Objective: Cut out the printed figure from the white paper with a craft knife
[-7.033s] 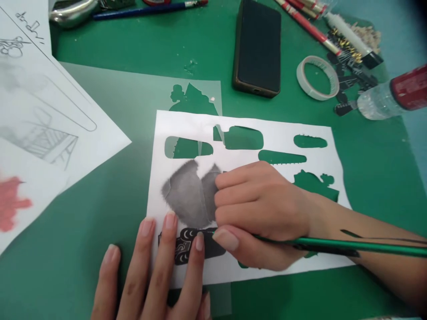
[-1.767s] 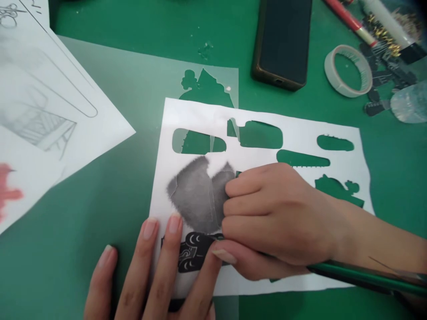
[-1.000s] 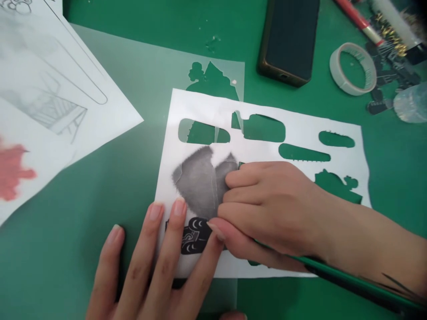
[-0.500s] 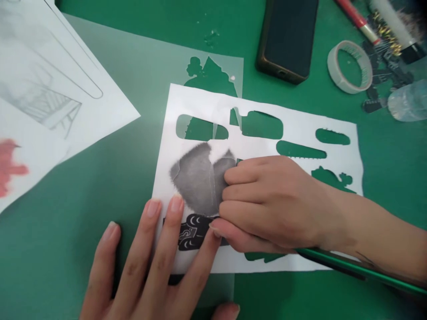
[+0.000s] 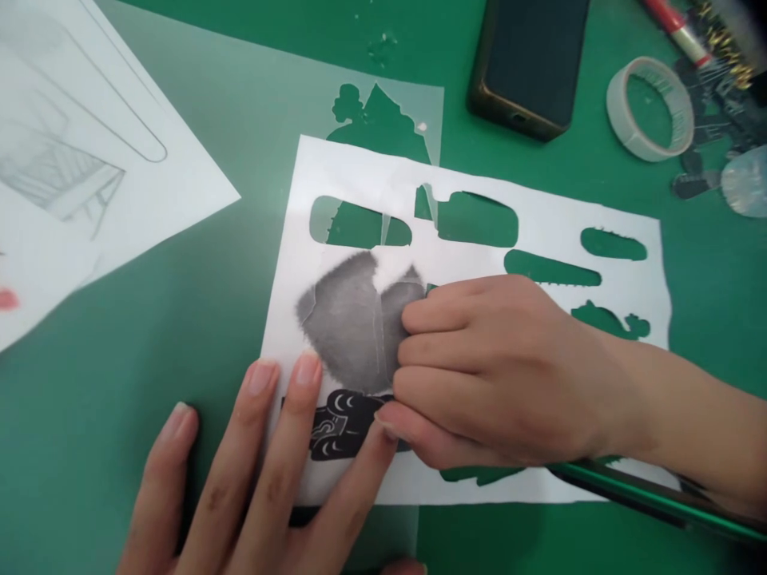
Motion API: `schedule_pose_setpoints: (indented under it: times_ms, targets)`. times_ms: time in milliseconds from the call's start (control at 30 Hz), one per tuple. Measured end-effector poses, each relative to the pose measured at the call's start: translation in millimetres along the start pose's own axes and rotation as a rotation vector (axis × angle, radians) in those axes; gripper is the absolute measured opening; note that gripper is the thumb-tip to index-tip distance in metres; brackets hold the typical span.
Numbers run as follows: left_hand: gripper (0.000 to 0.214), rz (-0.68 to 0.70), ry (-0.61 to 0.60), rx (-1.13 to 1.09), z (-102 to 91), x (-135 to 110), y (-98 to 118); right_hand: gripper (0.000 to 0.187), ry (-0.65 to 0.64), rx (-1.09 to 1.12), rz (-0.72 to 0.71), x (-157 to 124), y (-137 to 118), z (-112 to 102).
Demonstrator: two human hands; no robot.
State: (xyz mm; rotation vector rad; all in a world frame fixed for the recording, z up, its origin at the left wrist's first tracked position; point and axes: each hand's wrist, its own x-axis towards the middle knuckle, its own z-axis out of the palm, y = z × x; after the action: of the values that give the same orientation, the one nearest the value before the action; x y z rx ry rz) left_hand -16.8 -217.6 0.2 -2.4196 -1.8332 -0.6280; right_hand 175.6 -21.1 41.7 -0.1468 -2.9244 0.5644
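across the green bench (image 5: 479, 535): white sheet (image 5: 551, 224) with cut-outs, lying flat. left hand (image 5: 257, 511) on its near-left edge, fingers apart, presumably to stop slipping. right hand (image 5: 503, 375) curled, apparently around a slim green rod (image 5: 629, 487); tip hidden. grey patch (image 5: 344, 319), then smaller black figure (image 5: 339, 427), both partly covered.

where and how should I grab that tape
I'd probably pinch the tape by its left wall, coming from above, one finger inside the hole: it lies flat as an open ring, dark pieces crowd its right edge, and the phone sits apart on the left.
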Motion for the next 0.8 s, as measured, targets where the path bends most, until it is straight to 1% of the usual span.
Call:
schedule_pose_setpoints:
  times_ms: [100, 233, 300, 367, 467, 567, 733, 800]
  targets:
    - [0.084, 0.065, 0.001, 0.135, -0.3, 0.6, -0.4, 0.048, 0.012, 0.000, 0.000, -0.1, 0.5, 0.4]
    - [0.088, 0.030, -0.019, 0.104, -3.1, 1.0, 2.1, 0.049, 0.001, -0.019, -0.015, -0.4, 1.1, -0.2]
    - [0.089, -0.011, -0.083, 0.086, -4.3, 0.5, 3.8, 0.050, -0.021, -0.030, -0.024, -0.3, 1.7, -1.3]
    - [0.090, -0.029, -0.110, 0.079, -5.0, -0.3, 5.0, 0.050, -0.011, -0.038, -0.032, -0.2, 2.7, -2.2]
    - [0.090, -0.026, -0.087, 0.081, -5.7, -1.4, 5.8, 0.051, 0.000, -0.037, -0.038, -0.3, 3.8, -2.9]
    - [0.089, -0.034, -0.114, 0.065, -6.7, -0.7, 6.2, 0.051, -0.004, -0.030, -0.039, -0.5, 4.0, -3.3]
    - [0.084, 0.007, -0.104, 0.090, -6.9, 2.1, 6.0, 0.052, -0.007, -0.022, -0.035, -0.2, 3.8, -4.5]
    - [0.083, 0.003, -0.101, 0.092, -6.7, 1.5, 5.2, 0.053, -0.006, -0.021, -0.041, 0.0, 4.0, -4.5]
